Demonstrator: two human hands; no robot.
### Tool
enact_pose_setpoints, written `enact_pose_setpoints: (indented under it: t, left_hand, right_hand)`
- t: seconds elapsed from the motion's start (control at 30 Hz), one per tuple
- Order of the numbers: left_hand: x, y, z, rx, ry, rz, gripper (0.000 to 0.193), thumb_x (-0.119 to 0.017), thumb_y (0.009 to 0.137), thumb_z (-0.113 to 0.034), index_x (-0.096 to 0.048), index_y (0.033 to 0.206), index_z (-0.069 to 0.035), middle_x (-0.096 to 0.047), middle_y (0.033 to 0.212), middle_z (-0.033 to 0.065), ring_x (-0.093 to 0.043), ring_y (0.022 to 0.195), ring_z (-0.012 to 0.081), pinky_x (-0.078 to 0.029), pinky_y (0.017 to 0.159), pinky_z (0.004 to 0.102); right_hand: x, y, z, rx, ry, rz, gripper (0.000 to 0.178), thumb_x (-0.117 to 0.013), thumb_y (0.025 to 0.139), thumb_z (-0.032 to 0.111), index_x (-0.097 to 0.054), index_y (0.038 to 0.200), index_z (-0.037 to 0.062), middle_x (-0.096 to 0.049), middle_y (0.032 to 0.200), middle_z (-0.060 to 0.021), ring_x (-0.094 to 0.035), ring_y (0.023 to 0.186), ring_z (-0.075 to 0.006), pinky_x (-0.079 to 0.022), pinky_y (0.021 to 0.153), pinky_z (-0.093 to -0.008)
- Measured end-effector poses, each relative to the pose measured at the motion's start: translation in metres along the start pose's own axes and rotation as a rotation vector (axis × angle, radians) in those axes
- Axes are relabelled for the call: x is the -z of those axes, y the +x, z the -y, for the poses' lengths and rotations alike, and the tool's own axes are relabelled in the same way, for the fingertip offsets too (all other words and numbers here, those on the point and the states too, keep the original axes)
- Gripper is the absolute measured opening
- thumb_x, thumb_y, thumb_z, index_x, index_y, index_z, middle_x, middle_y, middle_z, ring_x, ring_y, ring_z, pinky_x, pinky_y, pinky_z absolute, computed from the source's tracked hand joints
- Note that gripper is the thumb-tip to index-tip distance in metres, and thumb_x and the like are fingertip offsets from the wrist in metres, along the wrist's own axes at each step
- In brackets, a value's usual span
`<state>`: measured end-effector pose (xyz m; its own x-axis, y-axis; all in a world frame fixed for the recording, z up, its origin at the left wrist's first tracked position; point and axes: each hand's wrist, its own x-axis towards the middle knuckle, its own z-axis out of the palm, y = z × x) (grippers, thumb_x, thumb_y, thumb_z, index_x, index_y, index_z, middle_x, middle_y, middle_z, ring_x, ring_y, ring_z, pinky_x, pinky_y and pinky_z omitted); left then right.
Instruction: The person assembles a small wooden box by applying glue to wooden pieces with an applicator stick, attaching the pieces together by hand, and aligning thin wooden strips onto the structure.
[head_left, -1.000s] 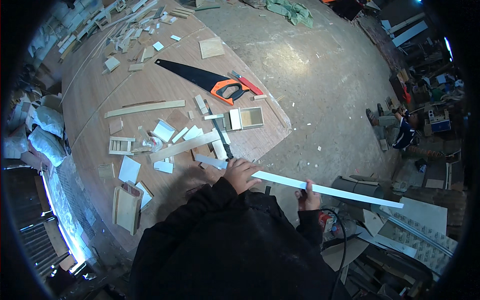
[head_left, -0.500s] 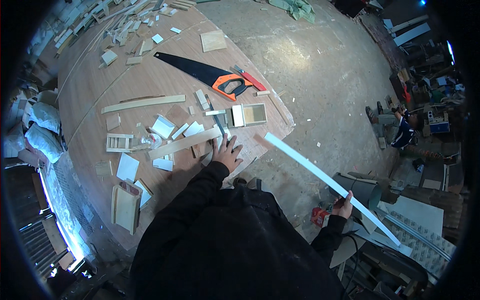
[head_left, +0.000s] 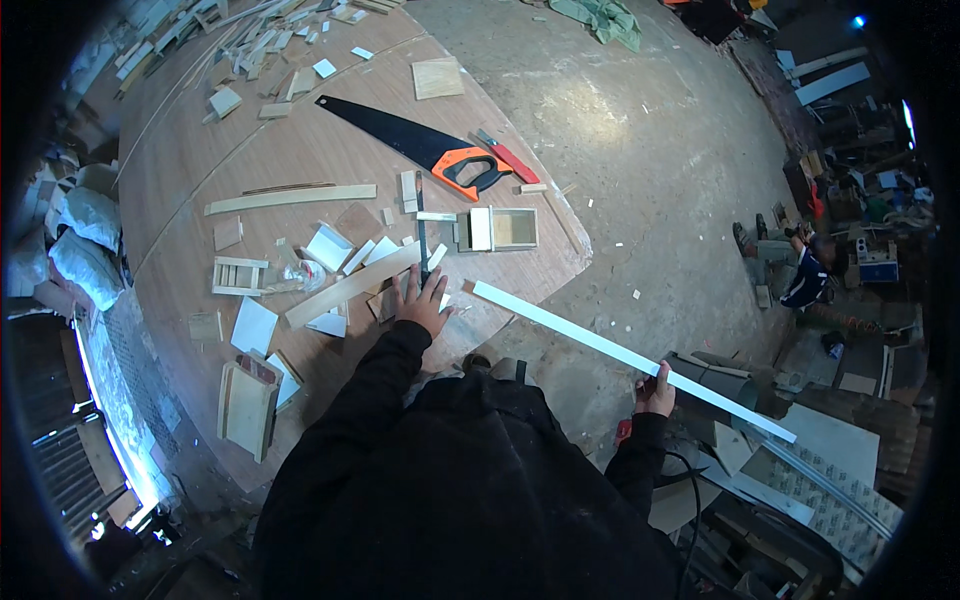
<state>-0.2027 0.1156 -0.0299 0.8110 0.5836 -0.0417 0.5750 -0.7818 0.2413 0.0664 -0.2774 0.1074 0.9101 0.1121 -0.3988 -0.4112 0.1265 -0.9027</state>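
Observation:
My right hand (head_left: 655, 393) is closed round a long white strip (head_left: 570, 331), gripping it past its middle. The strip slants from the table's near right edge to beyond the table. Fingers spread, my left hand (head_left: 419, 308) lies at the near part of the table beside the end of a pale wooden slat (head_left: 352, 288). A thin dark flat bar (head_left: 422, 225) runs away from its fingertips; whether they touch the bar I cannot tell. Farther right stands a small wooden box (head_left: 515, 229) with an open top.
On the table (head_left: 330, 150) lie a handsaw (head_left: 400, 135) with an orange and black handle, a red utility knife (head_left: 512, 161) and several wood offcuts. A small slatted wooden piece (head_left: 238, 276) sits left. At far right, a person (head_left: 806, 272) is near the floor; boards (head_left: 830, 445) are stacked closer.
The white strip and my right hand have moved left, its far end coming closer to the table edge. My left hand has shifted left, and the slat and dark bar beside it have moved slightly.

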Motion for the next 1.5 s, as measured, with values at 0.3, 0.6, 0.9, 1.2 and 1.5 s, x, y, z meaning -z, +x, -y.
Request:
enact_pose_setpoints:
  t: [0.3,0.6,0.9,1.2,1.5]
  left_hand:
    - [0.016,-0.008,0.014,0.113,0.038,0.033,0.065,-0.057,0.086,-0.047,-0.041,0.142,-0.018,-0.027,0.152,-0.002,-0.014,0.143,0.0348,-0.01,0.111,0.0626]
    - [0.016,0.01,0.041,0.222,0.176,-0.08,0.057,-0.057,0.086,-0.04,-0.046,0.137,-0.017,-0.033,0.147,0.0013,-0.026,0.137,0.0316,-0.02,0.11,0.0566]
    - [0.02,0.111,0.066,0.047,-0.001,-0.239,0.041,-0.068,0.078,-0.024,-0.063,0.118,-0.023,-0.053,0.127,-0.0053,-0.042,0.119,0.0225,-0.032,0.1,0.0459]
    - [0.02,0.155,0.082,0.031,0.078,-0.056,0.023,-0.063,0.08,-0.028,-0.067,0.102,-0.02,-0.058,0.107,-0.0023,-0.045,0.112,0.0219,-0.029,0.098,0.0485]
    - [0.021,0.165,0.115,-0.166,0.127,-0.166,0.023,-0.07,0.074,-0.03,-0.065,0.093,-0.017,-0.058,0.097,-0.0019,-0.048,0.105,0.0197,-0.031,0.093,0.0461]
  right_hand:
    - [-0.016,0.02,-0.022,-0.063,-0.045,0.001,0.028,-0.068,0.09,0.028,-0.059,0.108,0.0089,-0.058,0.083,0.0014,-0.057,0.07,-0.0114,-0.047,0.055,-0.0268]
    - [-0.02,0.014,-0.031,-0.085,-0.041,0.0,0.026,-0.068,0.09,0.026,-0.06,0.106,0.0078,-0.058,0.085,0.0008,-0.058,0.073,-0.0112,-0.046,0.055,-0.0256]
    - [-0.002,-0.003,-0.033,-0.095,-0.051,-0.032,0.024,-0.067,0.091,0.027,-0.06,0.107,0.0109,-0.059,0.086,0.0024,-0.059,0.074,-0.0106,-0.045,0.055,-0.0254]
    - [0.005,-0.025,-0.043,-0.08,-0.05,-0.082,0.023,-0.068,0.089,0.028,-0.06,0.104,0.0117,-0.057,0.084,0.0035,-0.056,0.07,-0.0098,-0.046,0.055,-0.0267]
    - [-0.008,-0.025,-0.044,-0.114,-0.039,-0.103,0.026,-0.069,0.089,0.026,-0.059,0.105,0.0089,-0.058,0.087,-0.0001,-0.057,0.071,-0.0132,-0.045,0.054,-0.0285]
